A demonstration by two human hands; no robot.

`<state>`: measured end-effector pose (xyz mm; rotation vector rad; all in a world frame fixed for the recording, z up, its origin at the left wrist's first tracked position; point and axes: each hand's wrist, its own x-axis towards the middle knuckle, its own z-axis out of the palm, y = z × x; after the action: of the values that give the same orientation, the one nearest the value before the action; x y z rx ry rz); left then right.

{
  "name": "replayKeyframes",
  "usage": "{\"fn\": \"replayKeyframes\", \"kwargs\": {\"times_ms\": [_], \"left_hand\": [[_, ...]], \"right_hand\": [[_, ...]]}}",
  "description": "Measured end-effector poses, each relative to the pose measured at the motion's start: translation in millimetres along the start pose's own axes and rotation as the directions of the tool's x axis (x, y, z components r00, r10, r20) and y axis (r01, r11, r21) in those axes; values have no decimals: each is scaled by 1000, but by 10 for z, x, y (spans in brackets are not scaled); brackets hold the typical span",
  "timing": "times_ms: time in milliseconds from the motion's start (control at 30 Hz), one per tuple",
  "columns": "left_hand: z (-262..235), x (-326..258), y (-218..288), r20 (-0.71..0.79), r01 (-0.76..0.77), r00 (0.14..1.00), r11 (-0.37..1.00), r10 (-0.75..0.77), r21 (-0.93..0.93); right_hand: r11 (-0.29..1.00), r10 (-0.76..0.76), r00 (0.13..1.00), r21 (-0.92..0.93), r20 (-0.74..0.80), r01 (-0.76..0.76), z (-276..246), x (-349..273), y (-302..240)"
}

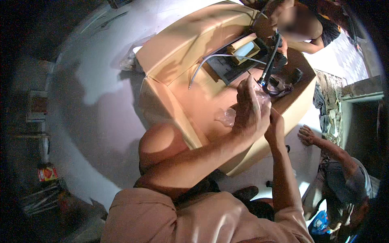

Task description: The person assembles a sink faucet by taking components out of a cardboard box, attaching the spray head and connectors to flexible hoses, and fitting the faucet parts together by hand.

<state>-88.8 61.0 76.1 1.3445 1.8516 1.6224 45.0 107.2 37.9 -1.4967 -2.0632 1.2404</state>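
Both hands, left hand [250,107] & right hand [274,121], pinch a clear plastic bag [227,116] over the cardboard box [182,48]; prob. light, limp, slippery, so grip at the edge.

Large tan cardboard box [178,52], centre

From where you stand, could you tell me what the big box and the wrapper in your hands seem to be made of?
The box looks like plain tan corrugated cardboard with a matte finish: flat folded flaps and creased edges. The wrapper, held by the left hand and right hand, seems thin clear plastic film: see-through, crinkled, with shiny highlights.
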Motion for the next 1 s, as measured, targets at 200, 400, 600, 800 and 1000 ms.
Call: {"fn": "replayKeyframes", "kwargs": {"times_ms": [200,400,600,800,1000], "left_hand": [[-479,-22,414,120,-182,974,978,194,-105],[-697,95,543,63,-112,989,963,131,-244],[-983,59,57,154,332,943,810,-295,-483],[-969,251,24,401,707,666,364,-629,-606],[-1138,320,-111,256,702,553,279,-793,-655]], "right_hand": [[960,-274,958,90,89,266,728,1433,252],[801,-490,866,-445,-104,400,1368,2308,-5],[697,-507,856,-632,-99,340,2214,2620,-407],[616,-419,908,-741,-21,268,1765,2637,-109],[639,-624,766,-666,-156,384,1729,1852,-423]]}}
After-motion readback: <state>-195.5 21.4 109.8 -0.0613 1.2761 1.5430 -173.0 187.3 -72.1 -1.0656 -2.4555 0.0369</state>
